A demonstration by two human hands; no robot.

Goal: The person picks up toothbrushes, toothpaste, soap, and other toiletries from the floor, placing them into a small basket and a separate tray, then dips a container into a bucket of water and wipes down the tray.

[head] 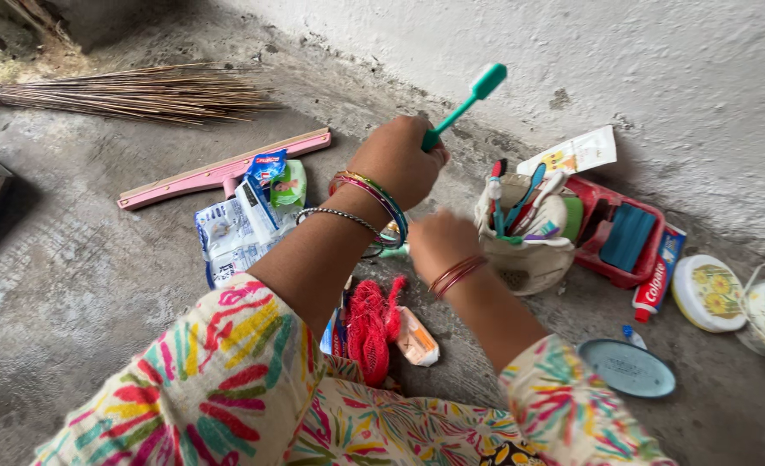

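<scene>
Toothbrush (pixel 469 105) is up in the air, gripped tight by the left hand (pixel 397 160), above the floor (pixel 97 285). Right hand (pixel 441 244) looks curled; its grip is hidden. Next, a careful drop into the cup (pixel 529 259).

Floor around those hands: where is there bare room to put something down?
Bare concrete lies at far left, below the pink plastic squeegee and left of the white sachet packets. Another bare patch runs between the straw broom and squeegee. It is crowded by the left hand, right hand, cream toothbrush holder and red tray.
</scene>
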